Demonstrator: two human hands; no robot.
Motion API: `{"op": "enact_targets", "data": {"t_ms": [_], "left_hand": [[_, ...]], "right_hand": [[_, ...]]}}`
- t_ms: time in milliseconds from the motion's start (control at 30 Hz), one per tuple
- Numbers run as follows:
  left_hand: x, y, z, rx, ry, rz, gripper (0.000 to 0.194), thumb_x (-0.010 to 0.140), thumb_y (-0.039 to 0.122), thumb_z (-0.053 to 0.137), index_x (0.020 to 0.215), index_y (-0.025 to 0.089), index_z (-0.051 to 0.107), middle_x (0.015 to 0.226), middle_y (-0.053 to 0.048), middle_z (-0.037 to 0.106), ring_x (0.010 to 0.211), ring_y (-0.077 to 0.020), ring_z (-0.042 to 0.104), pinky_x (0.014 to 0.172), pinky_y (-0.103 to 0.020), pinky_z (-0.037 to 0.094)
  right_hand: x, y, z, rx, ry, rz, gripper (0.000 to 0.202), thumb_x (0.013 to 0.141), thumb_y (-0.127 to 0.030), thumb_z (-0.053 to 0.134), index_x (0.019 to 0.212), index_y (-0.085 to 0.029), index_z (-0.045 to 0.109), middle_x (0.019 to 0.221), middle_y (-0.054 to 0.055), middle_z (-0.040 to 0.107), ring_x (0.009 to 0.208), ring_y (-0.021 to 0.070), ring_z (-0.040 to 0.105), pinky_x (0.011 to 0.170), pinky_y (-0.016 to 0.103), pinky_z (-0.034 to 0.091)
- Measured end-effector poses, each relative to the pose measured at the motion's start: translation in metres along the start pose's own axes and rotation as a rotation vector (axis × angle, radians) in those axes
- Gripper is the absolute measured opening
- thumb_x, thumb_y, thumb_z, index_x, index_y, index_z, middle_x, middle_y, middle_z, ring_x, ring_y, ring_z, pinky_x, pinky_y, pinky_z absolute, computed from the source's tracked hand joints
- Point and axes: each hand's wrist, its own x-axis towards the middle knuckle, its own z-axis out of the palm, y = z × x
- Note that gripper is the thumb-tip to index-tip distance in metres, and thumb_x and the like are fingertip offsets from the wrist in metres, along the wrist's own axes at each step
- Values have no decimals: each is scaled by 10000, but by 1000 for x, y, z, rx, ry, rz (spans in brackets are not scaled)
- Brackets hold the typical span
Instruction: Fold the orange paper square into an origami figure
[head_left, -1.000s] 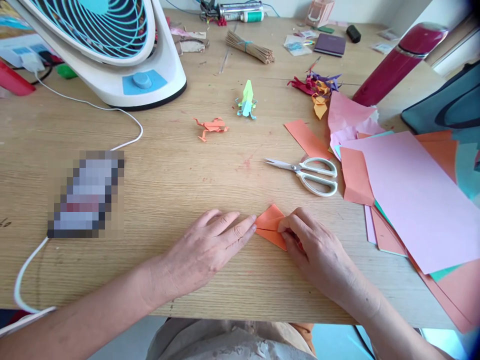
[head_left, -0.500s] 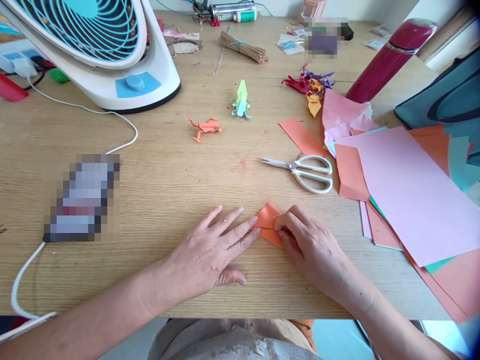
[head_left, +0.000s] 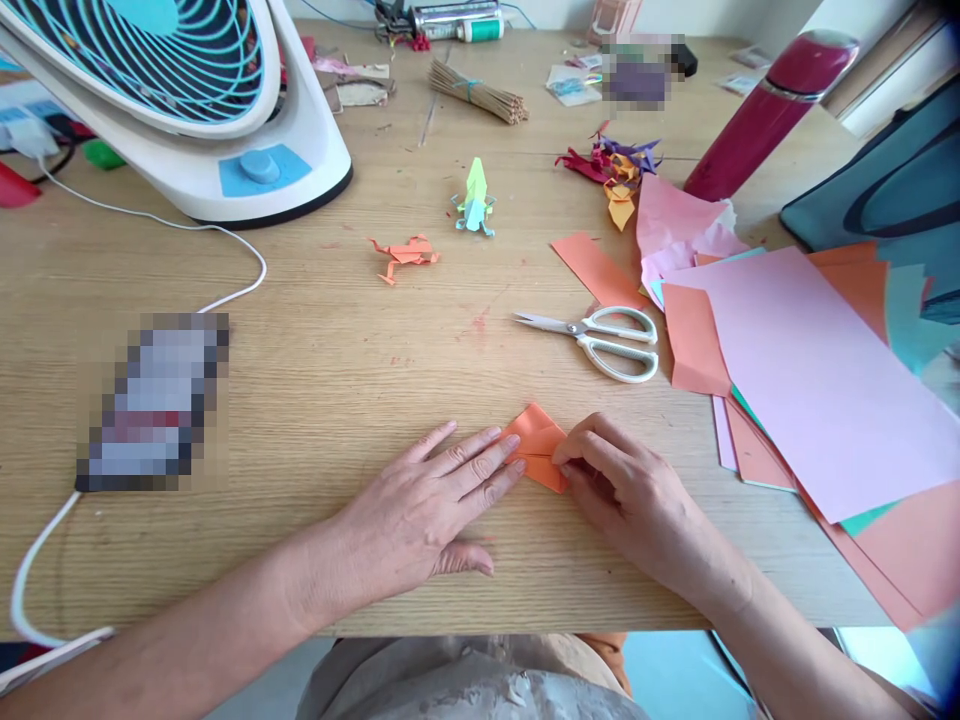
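A small folded piece of orange paper (head_left: 534, 432) lies on the wooden table near its front edge, with a crease or flap line across its middle. My left hand (head_left: 431, 500) rests flat with fingers spread, its fingertips pressing on the paper's left side. My right hand (head_left: 637, 490) pinches the paper's right corner between thumb and forefinger. Just beyond the paper lie scissors (head_left: 574, 328) with white handles, blades partly apart. Farther back sit an orange folded-paper figure (head_left: 407, 256) and a green and light-blue one (head_left: 475, 200).
At right, coloured paper sheets (head_left: 817, 380) lie in a loose pile below a dark red flask (head_left: 772, 115). A white fan (head_left: 292, 150) stands back left, above a blurred phone-like device (head_left: 154, 400) with a white cable. A bundle of thin sticks (head_left: 480, 92) lies at the back.
The whole view has shifted slightly. My right fingers have lifted or slid a little along the paper's right edge, showing more of it. My left hand stays pressed on the paper.
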Motion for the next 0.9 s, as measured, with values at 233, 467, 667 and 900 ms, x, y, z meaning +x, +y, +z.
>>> {"op": "enact_targets", "data": {"t_ms": [233, 467, 667, 900], "left_hand": [[1, 2, 1, 13, -21, -11, 794, 876, 648, 541, 1498, 180, 387, 1575, -129, 376, 1460, -303, 333, 1172, -513, 245], [1, 1, 1, -13, -25, -33, 780, 881, 664, 511, 1510, 226, 371, 1581, -107, 374, 1465, -286, 321, 1190, -518, 206], [1, 1, 2, -35, -21, -47, 785, 871, 674, 515, 1524, 275, 341, 1582, -103, 375, 1461, -292, 319, 1188, -561, 179], [6, 6, 1, -43, -32, -81, 807, 825, 709, 539, 1503, 299, 383, 1545, -128, 422, 1444, -323, 340, 1174, -603, 183]], "right_hand": [[-22, 10, -8, 9, -19, -92, 260, 1008, -114, 398, 1150, -202, 598, 1050, 93, 608, 883, 167, 614, 755, 307, 523], [-34, 16, -10, -205, -79, -328, 436, 978, -105, 425, 1391, -191, 530, 1162, 154, 626, 998, 263, 615, 806, 438, 554], [-31, 13, -7, -248, -60, -360, 449, 942, -59, 465, 1380, -128, 533, 1151, 179, 641, 964, 276, 612, 781, 450, 563], [-35, 18, -4, -164, -14, -337, 377, 959, -82, 485, 1326, -127, 560, 1154, 164, 622, 979, 260, 605, 810, 427, 546]]}}
